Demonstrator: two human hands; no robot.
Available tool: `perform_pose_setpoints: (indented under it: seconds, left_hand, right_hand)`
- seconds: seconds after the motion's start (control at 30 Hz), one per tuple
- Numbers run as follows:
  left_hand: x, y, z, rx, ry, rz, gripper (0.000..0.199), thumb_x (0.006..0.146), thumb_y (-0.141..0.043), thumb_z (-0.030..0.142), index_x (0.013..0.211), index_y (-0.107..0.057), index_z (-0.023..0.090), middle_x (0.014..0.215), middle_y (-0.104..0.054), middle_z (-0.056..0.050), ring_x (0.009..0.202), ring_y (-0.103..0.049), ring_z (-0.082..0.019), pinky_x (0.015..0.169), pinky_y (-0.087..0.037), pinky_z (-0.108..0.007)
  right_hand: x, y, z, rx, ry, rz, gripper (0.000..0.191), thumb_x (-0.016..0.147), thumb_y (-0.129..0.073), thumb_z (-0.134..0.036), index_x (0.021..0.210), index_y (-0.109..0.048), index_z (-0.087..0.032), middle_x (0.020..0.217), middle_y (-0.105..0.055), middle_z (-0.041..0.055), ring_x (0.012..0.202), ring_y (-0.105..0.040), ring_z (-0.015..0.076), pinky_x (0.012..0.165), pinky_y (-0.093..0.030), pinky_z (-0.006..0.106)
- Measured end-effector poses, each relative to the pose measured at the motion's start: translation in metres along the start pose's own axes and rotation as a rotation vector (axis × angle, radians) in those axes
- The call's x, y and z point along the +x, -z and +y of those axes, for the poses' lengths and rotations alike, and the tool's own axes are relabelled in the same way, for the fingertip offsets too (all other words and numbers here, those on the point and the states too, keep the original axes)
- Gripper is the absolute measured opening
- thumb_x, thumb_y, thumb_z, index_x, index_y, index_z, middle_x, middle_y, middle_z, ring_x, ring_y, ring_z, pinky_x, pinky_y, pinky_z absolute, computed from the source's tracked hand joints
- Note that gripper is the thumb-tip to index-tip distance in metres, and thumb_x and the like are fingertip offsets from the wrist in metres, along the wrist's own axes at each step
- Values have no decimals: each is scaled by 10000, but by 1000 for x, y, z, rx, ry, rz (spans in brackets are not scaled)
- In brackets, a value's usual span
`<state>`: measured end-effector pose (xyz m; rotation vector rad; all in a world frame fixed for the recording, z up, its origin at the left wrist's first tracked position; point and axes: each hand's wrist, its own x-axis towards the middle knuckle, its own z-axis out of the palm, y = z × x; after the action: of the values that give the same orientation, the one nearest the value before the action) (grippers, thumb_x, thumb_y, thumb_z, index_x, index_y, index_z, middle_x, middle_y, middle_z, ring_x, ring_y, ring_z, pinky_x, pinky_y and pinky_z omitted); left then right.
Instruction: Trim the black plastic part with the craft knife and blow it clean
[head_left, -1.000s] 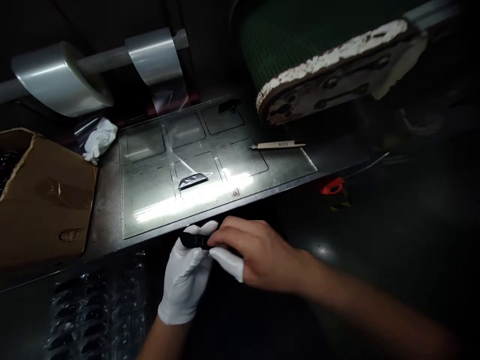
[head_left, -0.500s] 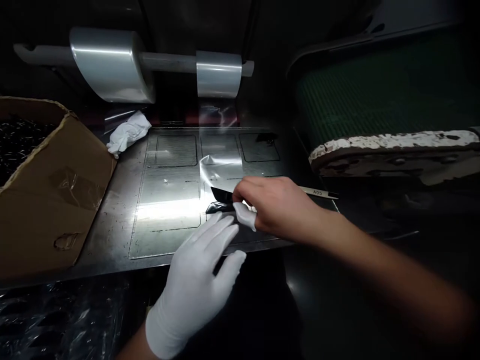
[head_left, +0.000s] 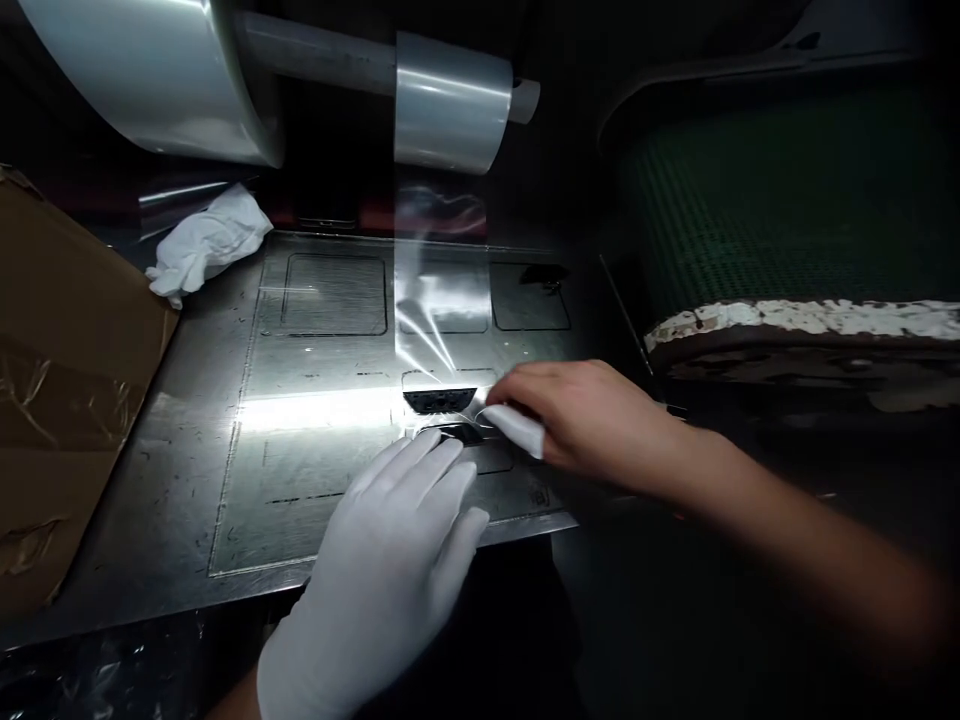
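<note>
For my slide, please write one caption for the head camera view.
Head view: a gloved left hand and a bare right hand at a black piece and clear film on a steel plate.

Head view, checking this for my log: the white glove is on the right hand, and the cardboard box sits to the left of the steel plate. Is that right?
Not quite: the white glove is on the left hand, while the right hand is bare, as the head view shows. The cardboard box does sit to the left of the steel plate.
</note>
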<state>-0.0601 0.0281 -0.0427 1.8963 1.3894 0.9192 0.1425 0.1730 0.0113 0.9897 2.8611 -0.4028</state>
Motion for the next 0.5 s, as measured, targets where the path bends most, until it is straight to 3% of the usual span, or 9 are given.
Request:
perform_pose_setpoints:
  seconds: [0.1,0.17,0.23,0.33,0.5]
  left_hand:
    - [7,2,-2,41,-39,30,452,952,-622,131,1370,-680,293,1363,-706,-95,1296,-618,-399,1199,-432,-618]
    - [15,3,-4,135,-74,-4,471,943,-569,78,1348,-686,287,1334,-709,-111,1212,-644,-400,1093,-504,-631]
    - [23,3,-7,275,-120,-50,441,950,-503,57,1288,-697,263,1236,-727,-128,1062,-668,-377,926,-567,-595]
    - [36,2,-9,503,-189,-107,319,979,-457,75,1131,-701,213,1100,-729,-137,895,-655,-326,777,-566,-510]
    - [45,3,-2,751,-258,-134,233,1030,-462,135,1137,-669,151,1074,-717,-154,915,-649,-322,796,-531,-474]
  right_hand:
    - [-64,-19,29,108,-189,211,166,1002,-591,-294,1109,-704,-236,1030,-778,65,883,-736,247,739,-558,367]
    - [-103,-37,48,38,-305,336,260,978,-577,-203,1215,-682,-229,1147,-747,98,1034,-714,284,873,-582,419]
    - [-130,-54,65,-61,-376,378,475,892,-548,-66,1339,-651,-189,1299,-686,147,1211,-635,342,1026,-549,506]
    - [-142,-69,86,-75,-450,357,684,767,-478,51,1396,-638,-163,1344,-661,153,1260,-590,358,1092,-521,553]
    - [-136,-69,103,-3,-427,412,626,761,-453,56,1307,-675,-153,1233,-698,152,1209,-628,358,1074,-533,558]
